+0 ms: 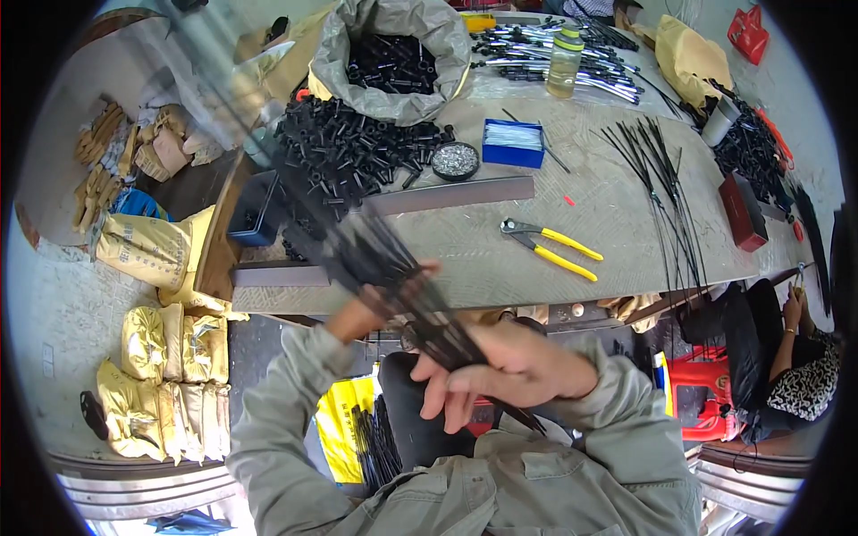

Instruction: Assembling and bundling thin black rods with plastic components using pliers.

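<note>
My right hand [514,364] is closed round the lower part of a bundle of thin black rods [440,329], in front of my body. Farther up, my left hand [374,305] wraps the same bundle, its fingers partly hidden behind the rods and blurred. The bundle slants up to the left over the table edge, its far end smeared by motion. Pincers with yellow handles [570,241] lie on the table beyond my right hand. To their right rests another group of thin black rods [670,201], hanging past the table edge.
Black tubular parts [335,147] are heaped at the back left, beside a grey-lined sack [447,54]. A dish of small metal pieces [456,161], a blue box [512,156] and a bottle [563,71] stand on the table [465,241]. Another person [800,366] sits at the right.
</note>
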A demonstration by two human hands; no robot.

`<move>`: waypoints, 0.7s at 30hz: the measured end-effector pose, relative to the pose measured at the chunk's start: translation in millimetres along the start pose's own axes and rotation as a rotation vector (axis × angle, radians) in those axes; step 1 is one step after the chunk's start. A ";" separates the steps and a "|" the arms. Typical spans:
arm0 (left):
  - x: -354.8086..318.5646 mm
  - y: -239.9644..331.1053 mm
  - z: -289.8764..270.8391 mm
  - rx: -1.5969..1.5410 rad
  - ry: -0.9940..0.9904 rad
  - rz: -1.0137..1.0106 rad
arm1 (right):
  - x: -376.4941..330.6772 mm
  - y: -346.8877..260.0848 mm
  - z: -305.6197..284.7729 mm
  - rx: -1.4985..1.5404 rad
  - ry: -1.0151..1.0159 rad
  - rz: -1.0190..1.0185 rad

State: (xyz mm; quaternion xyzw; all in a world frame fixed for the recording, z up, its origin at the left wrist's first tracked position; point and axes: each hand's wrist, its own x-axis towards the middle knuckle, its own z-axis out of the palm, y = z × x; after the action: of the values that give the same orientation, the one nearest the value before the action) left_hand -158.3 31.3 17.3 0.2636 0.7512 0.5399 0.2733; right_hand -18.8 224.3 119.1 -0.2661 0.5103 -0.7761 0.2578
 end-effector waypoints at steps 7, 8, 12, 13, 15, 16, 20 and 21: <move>129.9 20.1 -79.7 1.600 0.466 0.745 | 16.9 192.4 -20.4 -0.042 0.337 -0.051; 123.3 15.2 -86.9 1.590 0.426 0.630 | 17.5 204.7 -26.4 -0.033 0.331 -0.045; 69.5 -8.2 -102.3 1.624 0.250 0.483 | 18.6 240.9 -47.5 0.063 0.398 -0.015; 57.2 0.2 -82.9 1.476 0.127 0.399 | 13.7 252.4 -58.0 0.071 0.419 -0.018; 11.5 9.1 -63.8 1.225 -0.030 0.331 | 15.6 264.0 -65.5 0.095 0.387 -0.032; -2.7 4.2 -57.9 1.094 -0.084 0.380 | 16.8 263.4 -68.8 0.102 0.392 -0.030; -8.0 -7.4 -9.6 1.080 -0.157 0.433 | 22.9 250.4 -94.5 -0.342 0.281 0.150; -1.0 -9.7 -4.0 1.068 -0.128 0.468 | 23.5 242.1 -100.9 -0.609 0.277 0.145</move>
State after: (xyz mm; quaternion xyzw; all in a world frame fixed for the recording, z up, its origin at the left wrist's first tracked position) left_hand -161.4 25.2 9.2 0.5557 0.8231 0.1156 0.0208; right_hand -72.9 190.8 -136.4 -0.1861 0.7663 -0.5966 0.1492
